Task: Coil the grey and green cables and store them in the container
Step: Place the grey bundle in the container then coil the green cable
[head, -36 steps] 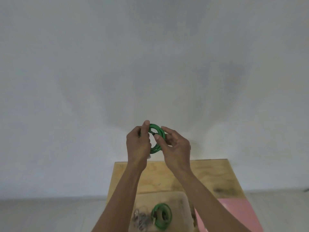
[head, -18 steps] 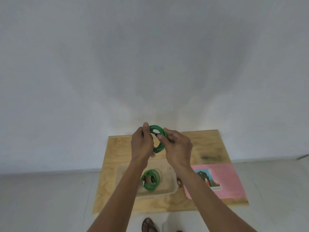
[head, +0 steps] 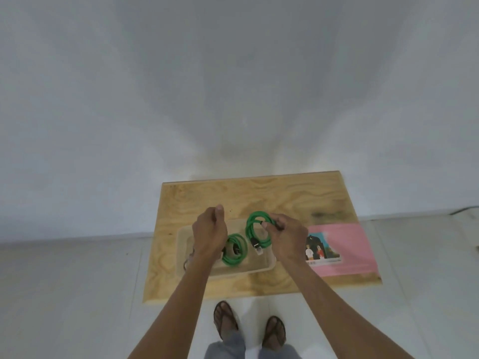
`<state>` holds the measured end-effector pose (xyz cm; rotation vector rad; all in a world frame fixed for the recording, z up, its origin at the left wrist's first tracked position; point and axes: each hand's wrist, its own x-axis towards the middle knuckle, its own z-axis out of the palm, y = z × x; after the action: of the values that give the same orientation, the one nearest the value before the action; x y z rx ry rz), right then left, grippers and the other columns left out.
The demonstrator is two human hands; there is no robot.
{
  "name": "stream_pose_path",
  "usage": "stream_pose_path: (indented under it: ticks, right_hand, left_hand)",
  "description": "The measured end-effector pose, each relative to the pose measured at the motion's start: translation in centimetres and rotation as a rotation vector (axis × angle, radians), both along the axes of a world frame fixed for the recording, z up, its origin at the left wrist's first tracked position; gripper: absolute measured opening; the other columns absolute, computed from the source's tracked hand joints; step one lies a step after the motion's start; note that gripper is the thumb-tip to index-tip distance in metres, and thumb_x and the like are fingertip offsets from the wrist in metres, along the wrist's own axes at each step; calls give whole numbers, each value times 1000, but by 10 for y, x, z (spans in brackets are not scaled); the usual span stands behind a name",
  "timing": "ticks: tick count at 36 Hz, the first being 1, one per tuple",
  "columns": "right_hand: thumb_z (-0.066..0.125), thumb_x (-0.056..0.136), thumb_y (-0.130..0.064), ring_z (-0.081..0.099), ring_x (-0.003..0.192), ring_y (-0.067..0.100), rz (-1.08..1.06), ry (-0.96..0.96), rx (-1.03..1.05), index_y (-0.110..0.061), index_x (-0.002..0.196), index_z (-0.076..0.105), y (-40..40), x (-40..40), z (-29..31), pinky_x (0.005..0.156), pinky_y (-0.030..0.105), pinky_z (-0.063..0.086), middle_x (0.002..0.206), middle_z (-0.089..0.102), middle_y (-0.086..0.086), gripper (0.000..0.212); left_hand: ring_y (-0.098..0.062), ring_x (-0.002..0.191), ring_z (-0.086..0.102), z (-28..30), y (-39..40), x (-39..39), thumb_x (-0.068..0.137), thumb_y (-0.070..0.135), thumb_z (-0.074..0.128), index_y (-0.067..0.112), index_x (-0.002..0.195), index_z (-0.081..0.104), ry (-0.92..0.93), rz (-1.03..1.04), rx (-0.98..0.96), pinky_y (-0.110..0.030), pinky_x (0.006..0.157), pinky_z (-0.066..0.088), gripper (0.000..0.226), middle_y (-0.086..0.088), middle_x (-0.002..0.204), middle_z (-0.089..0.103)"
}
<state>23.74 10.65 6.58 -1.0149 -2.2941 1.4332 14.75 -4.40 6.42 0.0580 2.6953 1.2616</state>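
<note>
My right hand pinches a coiled green cable at its upper right, holding it above the clear plastic container on the wooden board. The coil's plug end hangs down at its lower edge. My left hand hovers over the container's left part with fingers curled and nothing in it. Inside the container lies a second green coil. A bit of grey cable shows at the container's left side, mostly hidden by my left forearm.
The wooden board lies on a white tiled floor against a white wall. A pink picture card rests on the board's right side. My sandalled feet stand just in front of the board.
The view has tilted down toward the board. My left hand has let go of the green coil and moved left; my right hand now holds the coil alone, lower, over the container.
</note>
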Motion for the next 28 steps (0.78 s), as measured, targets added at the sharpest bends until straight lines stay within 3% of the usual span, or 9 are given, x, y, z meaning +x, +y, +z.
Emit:
stream_pose_path:
  ticks: [3, 6, 9, 12, 14, 19, 24, 28]
  right_hand:
    - [74, 88, -9, 70, 89, 20, 33, -125, 92, -9, 113, 75, -4, 0, -16, 76, 9, 42, 102, 77, 8, 25]
    - [68, 92, -10, 70, 100, 25, 71, -212, 115, -9, 118, 72, -11, -1, -25, 83, 17, 45, 110, 76, 11, 26]
    - [64, 94, -10, 66, 110, 31, 143, -302, 201, -11, 122, 70, -19, -5, -32, 96, 34, 50, 116, 74, 12, 30]
    - [59, 92, -5, 66, 101, 37, 217, -356, 315, -9, 117, 72, -25, -11, -40, 85, 44, 55, 103, 74, 18, 29]
    - [55, 92, -4, 65, 98, 38, 270, -413, 385, -10, 116, 71, -28, -13, -41, 77, 43, 53, 100, 72, 18, 30]
    - [53, 90, -3, 65, 94, 35, 325, -483, 471, -15, 117, 70, -40, -19, -49, 74, 39, 52, 101, 73, 15, 35]
    - [52, 91, -5, 67, 87, 34, 248, -488, 348, -11, 112, 71, -46, -24, -58, 71, 41, 56, 94, 73, 16, 28]
    - [59, 93, -8, 68, 90, 33, 153, -462, 200, -11, 118, 70, -45, -28, -62, 76, 35, 52, 99, 74, 16, 28]
  left_hand:
    - [-33, 91, 61, -18, -17, 2, 107, 29, 39, 6, 97, 65, 80, -5, -74, -32, 73, 35, 36, -10, 91, 65]
    - [-36, 117, 54, -41, -39, 6, 106, 23, 42, 5, 120, 65, 99, -1, -155, -39, 91, 43, 32, -16, 123, 63]
    - [-36, 140, 36, -63, -61, 10, 105, 25, 40, 6, 139, 53, 37, -1, -325, -50, 112, 33, 41, -18, 151, 45]
    - [-34, 151, 20, -77, -76, 14, 106, 30, 36, 5, 152, 36, -5, -35, -369, -49, 121, 23, 52, -18, 163, 25]
    - [-31, 154, 13, -84, -81, 15, 106, 32, 33, 3, 155, 26, -29, -60, -357, -45, 124, 17, 57, -18, 165, 19]
    - [-26, 155, 5, -96, -86, 17, 107, 35, 28, 1, 157, 16, -47, -85, -284, -37, 126, 7, 63, -15, 167, 11]
    - [-23, 155, 4, -100, -87, 17, 106, 38, 26, 2, 158, 14, -30, -74, -254, -34, 125, 5, 64, -13, 168, 10]
    - [-22, 155, 3, -104, -88, 18, 105, 47, 20, 2, 158, 14, -8, -78, -250, -33, 125, 4, 69, -12, 168, 9]
